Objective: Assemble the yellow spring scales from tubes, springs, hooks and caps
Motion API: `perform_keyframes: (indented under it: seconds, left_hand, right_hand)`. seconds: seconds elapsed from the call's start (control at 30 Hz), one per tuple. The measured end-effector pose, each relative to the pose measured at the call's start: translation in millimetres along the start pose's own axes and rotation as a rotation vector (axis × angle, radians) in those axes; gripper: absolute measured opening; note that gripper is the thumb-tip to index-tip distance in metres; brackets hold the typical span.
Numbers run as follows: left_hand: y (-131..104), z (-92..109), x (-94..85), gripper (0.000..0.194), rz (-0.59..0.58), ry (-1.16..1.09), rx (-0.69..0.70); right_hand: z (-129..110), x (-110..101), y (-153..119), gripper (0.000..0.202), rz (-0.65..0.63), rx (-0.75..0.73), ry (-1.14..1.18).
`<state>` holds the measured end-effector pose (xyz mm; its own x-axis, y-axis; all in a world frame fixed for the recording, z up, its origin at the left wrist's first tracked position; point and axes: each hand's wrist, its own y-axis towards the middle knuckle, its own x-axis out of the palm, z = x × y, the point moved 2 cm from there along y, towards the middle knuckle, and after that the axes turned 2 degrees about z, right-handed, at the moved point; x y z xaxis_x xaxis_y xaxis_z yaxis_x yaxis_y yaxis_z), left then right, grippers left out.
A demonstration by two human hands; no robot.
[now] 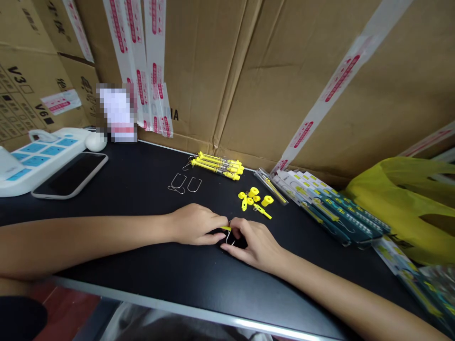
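Note:
My left hand (199, 225) is closed in a pinch on a small yellow plastic piece (226, 228), mostly covered by the fingers. Close against it, my right hand (254, 241) curls its fingers round a thin bent wire (228, 238), which meets the yellow piece. Just behind the hands lie several loose yellow plastic parts (253, 192), some of them spool-shaped. Bent wire pieces (194, 184) rest farther back to the left. Beyond these is a bundle of yellow rods with hooks and springs (216, 166).
A phone (71, 175) and a white power strip (53, 151) lie at the left. Packaged items on printed cards (330, 208) are stacked at the right, beside a yellow plastic bag (401, 199). Taped cardboard (199, 61) walls the back of the black table (159, 270).

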<state>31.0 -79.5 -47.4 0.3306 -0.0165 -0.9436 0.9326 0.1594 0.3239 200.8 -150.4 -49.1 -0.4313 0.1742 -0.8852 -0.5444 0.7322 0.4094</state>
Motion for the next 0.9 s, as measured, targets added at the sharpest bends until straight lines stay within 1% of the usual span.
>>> perform_keyframes:
  seconds: [0.1, 0.23, 0.4, 0.57, 0.7, 0.9]
  left_hand:
    - [0.4, -0.4, 0.6, 0.019, 0.014, 0.027, -0.002]
    - [0.9, -1.0, 1.7, 0.026, 0.039, 0.031, 0.008]
    - [0.5, -1.2, 2.4, 0.024, 0.028, 0.044, 0.006]
    - [0.1, -1.2, 2.2, 0.027, 0.033, 0.028, 0.009]
    - [0.5, -0.9, 1.2, 0.022, 0.019, 0.002, 0.021]
    - [0.4, 0.4, 0.0, 0.03, -0.002, 0.01, 0.012]
  right_hand:
    - [-1.2, -0.7, 1.0, 0.027, -0.023, -0.04, -0.001]
    - [-0.8, -1.0, 1.7, 0.029, -0.046, -0.039, 0.024]
    - [0.1, -0.4, 2.0, 0.029, -0.052, -0.038, 0.034]
    - [1.2, 0.5, 1.5, 0.03, -0.065, -0.017, 0.062]
    - [1.5, 0.6, 0.9, 0.033, -0.057, 0.02, 0.096]
    - [2.1, 2.0, 0.7, 0.036, -0.042, 0.024, 0.111]
